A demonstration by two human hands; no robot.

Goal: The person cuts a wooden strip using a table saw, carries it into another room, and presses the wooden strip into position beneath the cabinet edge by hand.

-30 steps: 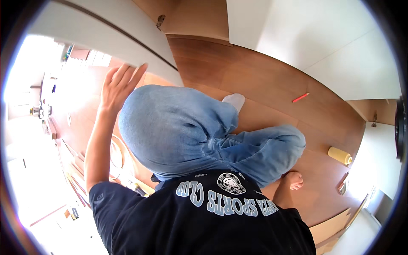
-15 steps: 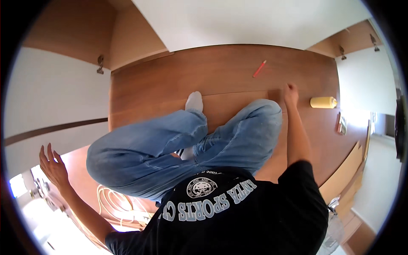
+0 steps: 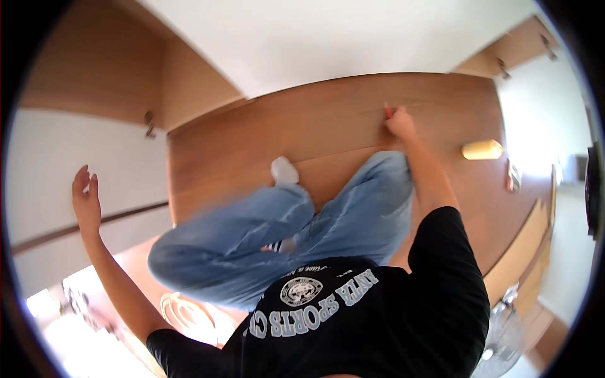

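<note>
My right hand (image 3: 401,122) reaches over the brown board floor ahead of my right knee, its fingers closed around a red pencil (image 3: 388,111). The pencil's tip points away from me; its lower part is hidden in my fingers. On the left, my left hand (image 3: 86,198) is raised beside a white cabinet door (image 3: 57,157) with a dark strip across it. Its fingers are apart and nothing is in them. I cannot tell whether it touches the door.
A yellow bottle (image 3: 483,150) lies on the floor at right, with a small flat item (image 3: 512,175) near it. Coiled pale cable (image 3: 186,315) is behind my left leg. Cardboard (image 3: 520,242) and a clear container (image 3: 504,331) stand at lower right. A white panel (image 3: 340,38) spans the far side.
My right hand has moved forward and left and taken hold of the red pencil, which lay on the floor. My left hand has risen further along the cabinet door. The view has shifted slightly.
</note>
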